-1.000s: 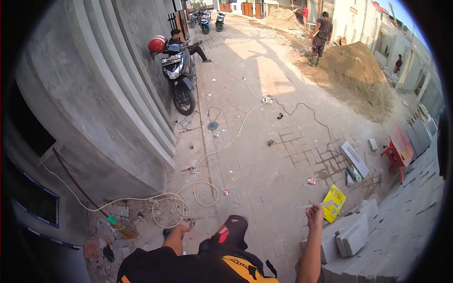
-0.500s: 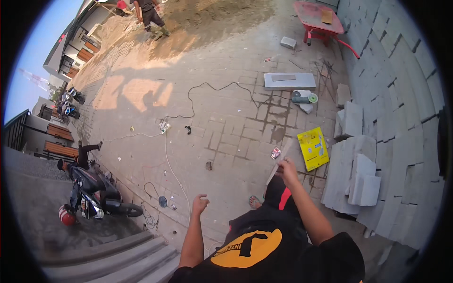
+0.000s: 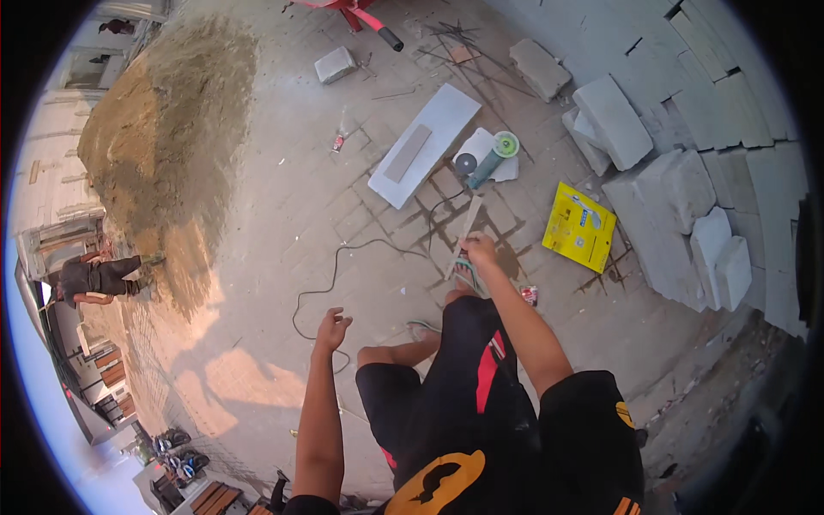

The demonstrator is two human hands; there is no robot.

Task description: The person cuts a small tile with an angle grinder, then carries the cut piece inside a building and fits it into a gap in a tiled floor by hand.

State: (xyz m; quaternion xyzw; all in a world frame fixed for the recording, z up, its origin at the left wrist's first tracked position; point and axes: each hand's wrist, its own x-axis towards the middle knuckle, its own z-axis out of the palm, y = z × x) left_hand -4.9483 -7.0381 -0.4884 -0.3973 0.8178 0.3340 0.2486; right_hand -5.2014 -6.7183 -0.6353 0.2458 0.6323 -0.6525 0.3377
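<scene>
My right hand (image 3: 479, 249) pinches one thin, flat, beige-grey strip (image 3: 469, 218) near its middle, holding it above the paving near my foot. My left hand (image 3: 333, 329) hangs in the air to the left, fingers loosely apart, with nothing in it. Ahead of the strip, a green angle grinder (image 3: 487, 169) rests on a pale slab piece, with a dark round disc (image 3: 465, 163) beside it. Left of the grinder lies a long white board (image 3: 448, 112) with a narrow grey strip (image 3: 408, 153) on top. A yellow flat package (image 3: 577, 227) lies to the right.
Pale blocks (image 3: 665, 193) are stacked along the block wall (image 3: 730, 103) on the right. A black cable (image 3: 386, 242) winds over the paving (image 3: 257, 283). A red wheelbarrow (image 3: 360, 15) stands far ahead. At far left, another person (image 3: 99, 276) is near a sand heap (image 3: 163, 129).
My view has turned right and I have stepped closer to the grinder and white board. The strip has stayed in my right hand; my left hand remains empty.
</scene>
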